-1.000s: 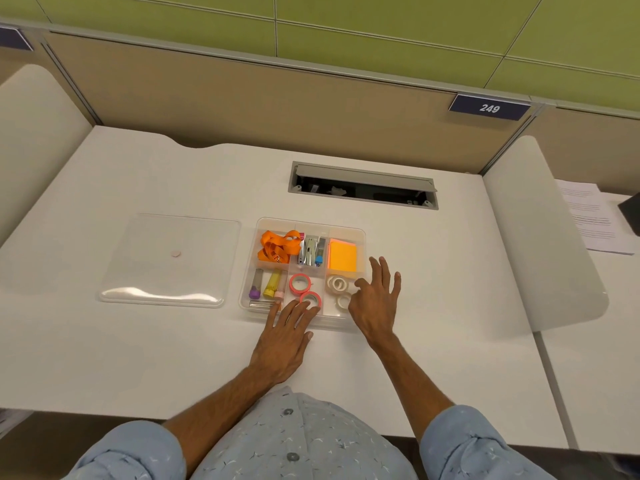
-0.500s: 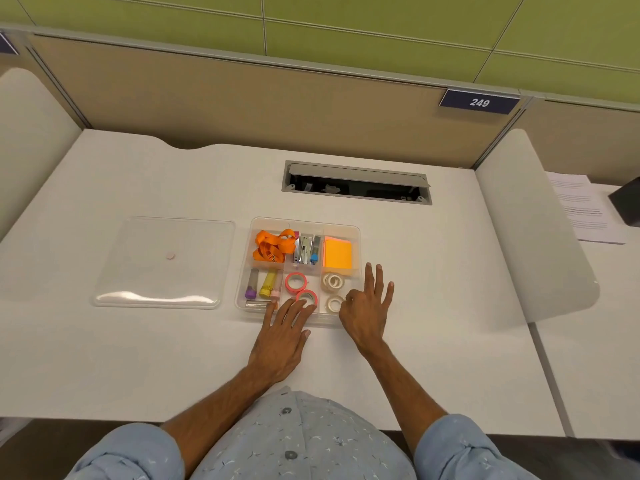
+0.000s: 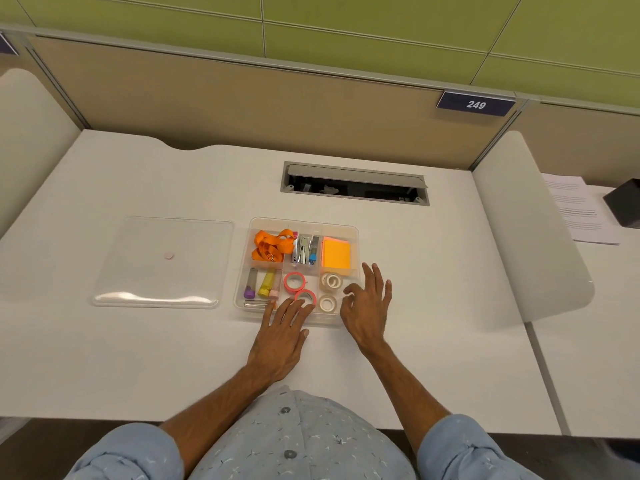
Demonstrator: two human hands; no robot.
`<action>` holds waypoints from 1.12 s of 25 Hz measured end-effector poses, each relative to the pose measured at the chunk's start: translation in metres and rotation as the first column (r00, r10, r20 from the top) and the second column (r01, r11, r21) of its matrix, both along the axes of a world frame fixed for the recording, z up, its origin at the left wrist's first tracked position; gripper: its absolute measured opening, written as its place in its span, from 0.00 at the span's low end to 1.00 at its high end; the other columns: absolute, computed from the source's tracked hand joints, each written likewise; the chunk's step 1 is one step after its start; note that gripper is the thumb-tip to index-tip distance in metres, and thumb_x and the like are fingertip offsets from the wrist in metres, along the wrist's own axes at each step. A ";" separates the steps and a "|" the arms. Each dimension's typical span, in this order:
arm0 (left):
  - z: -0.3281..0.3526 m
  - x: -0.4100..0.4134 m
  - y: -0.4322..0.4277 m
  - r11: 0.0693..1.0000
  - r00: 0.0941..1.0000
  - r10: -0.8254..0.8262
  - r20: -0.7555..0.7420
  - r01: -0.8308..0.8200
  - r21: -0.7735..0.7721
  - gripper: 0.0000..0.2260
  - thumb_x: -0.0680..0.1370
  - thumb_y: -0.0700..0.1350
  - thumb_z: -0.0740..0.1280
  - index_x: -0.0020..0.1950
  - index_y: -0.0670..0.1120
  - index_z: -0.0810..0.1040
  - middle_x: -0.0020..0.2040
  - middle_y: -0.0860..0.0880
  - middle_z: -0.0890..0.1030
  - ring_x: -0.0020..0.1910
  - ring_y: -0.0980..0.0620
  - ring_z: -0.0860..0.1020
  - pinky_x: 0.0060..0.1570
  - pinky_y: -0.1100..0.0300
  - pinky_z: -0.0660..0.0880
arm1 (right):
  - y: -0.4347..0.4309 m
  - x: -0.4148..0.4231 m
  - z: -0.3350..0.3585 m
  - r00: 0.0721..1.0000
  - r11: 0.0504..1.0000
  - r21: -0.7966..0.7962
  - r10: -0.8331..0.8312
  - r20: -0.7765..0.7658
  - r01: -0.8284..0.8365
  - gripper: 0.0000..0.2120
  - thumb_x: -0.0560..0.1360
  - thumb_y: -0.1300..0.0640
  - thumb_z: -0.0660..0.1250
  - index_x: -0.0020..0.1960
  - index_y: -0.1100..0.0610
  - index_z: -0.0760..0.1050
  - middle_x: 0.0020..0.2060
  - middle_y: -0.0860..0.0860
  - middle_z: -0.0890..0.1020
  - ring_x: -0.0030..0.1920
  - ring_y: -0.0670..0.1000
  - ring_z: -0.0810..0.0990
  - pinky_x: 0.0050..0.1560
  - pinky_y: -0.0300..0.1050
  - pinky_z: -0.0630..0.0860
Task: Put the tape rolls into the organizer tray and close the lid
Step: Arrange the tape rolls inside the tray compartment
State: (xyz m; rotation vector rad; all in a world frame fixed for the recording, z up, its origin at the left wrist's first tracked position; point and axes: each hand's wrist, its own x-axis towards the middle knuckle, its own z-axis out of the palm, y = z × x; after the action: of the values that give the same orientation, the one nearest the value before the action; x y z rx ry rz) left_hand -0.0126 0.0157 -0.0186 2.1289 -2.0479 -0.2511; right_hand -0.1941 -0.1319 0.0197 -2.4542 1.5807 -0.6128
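A white desk (image 3: 433,289) fills most of the view, with a grey cable hatch (image 3: 355,183) set into it near the far edge. On its left part lies the clear lid (image 3: 162,263), flat and well apart from nothing more than a narrow gap to the clear organizer tray (image 3: 355,233), which sits uncovered at the middle of the desk. The person's left hand (image 3: 282,336) lies palm down at the tray's near edge, fingers spread and loose, their tips reaching over the rim beside a pink tape roll (image 3: 305,297); it grips nothing. The right hand (image 3: 367,310) hovers at the tray's near right corner, fingers splayed and slightly curled, also holding nothing. In the tray's back row sit an orange lanyard (image 3: 272,245), a stapler (image 3: 304,249) and an orange sticky-note pad (image 3: 336,254). In the front row lie markers (image 3: 259,282) on the left, a second pink tape roll (image 3: 294,281) in the middle compartment behind the first, and white tape rolls (image 3: 330,281) in the right compartment, with another white roll (image 3: 327,303) nearer the person.
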 end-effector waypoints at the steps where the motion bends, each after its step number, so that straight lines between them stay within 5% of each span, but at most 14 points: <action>1: 0.000 0.000 0.000 1.000 1.000 0.004 -0.005 -0.004 0.005 0.26 0.87 0.58 0.53 0.79 0.49 0.75 0.77 0.44 0.78 0.77 0.40 0.75 0.79 0.33 0.61 | -0.003 0.001 0.005 0.999 1.000 0.007 -0.010 0.037 0.010 0.07 0.74 0.55 0.68 0.51 0.51 0.82 0.75 0.56 0.74 0.82 0.58 0.61 0.81 0.66 0.54; 4: 0.001 0.000 0.001 1.000 1.000 0.015 -0.027 -0.014 0.027 0.29 0.88 0.59 0.46 0.80 0.49 0.75 0.77 0.44 0.78 0.77 0.40 0.75 0.79 0.32 0.63 | -0.013 0.008 0.015 1.000 1.000 -0.007 0.022 -0.019 -0.022 0.14 0.77 0.49 0.68 0.60 0.51 0.80 0.67 0.53 0.81 0.80 0.57 0.64 0.80 0.66 0.54; 9: 0.001 -0.001 -0.001 0.999 1.000 0.020 -0.003 -0.020 0.049 0.27 0.87 0.60 0.51 0.79 0.50 0.76 0.76 0.45 0.79 0.76 0.40 0.76 0.80 0.33 0.60 | -0.023 0.025 0.012 0.968 1.000 0.030 0.010 -0.250 -0.002 0.23 0.77 0.34 0.64 0.58 0.51 0.82 0.59 0.52 0.86 0.80 0.59 0.67 0.80 0.70 0.46; 20: 0.001 0.005 0.001 0.998 1.000 0.019 -0.010 -0.018 0.052 0.27 0.86 0.60 0.53 0.81 0.50 0.74 0.78 0.45 0.77 0.78 0.41 0.74 0.80 0.33 0.59 | -0.008 0.029 0.021 0.971 0.996 0.085 0.018 -0.240 0.002 0.24 0.73 0.34 0.67 0.55 0.52 0.83 0.58 0.53 0.86 0.77 0.59 0.70 0.78 0.71 0.55; 28: -0.003 -0.003 -0.003 0.995 0.997 0.044 -0.057 -0.038 0.091 0.27 0.86 0.60 0.53 0.80 0.51 0.74 0.79 0.44 0.76 0.78 0.39 0.74 0.80 0.31 0.61 | 0.011 0.042 0.034 0.905 0.946 0.308 0.045 -0.423 0.097 0.26 0.77 0.33 0.64 0.61 0.52 0.83 0.63 0.52 0.85 0.81 0.58 0.62 0.79 0.71 0.45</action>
State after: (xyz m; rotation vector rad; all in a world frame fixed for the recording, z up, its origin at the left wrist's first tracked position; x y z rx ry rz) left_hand -0.0158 0.0131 -0.0213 2.1851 -1.9939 -0.4019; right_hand -0.1523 -0.1214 0.0535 -2.4156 1.6926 0.1979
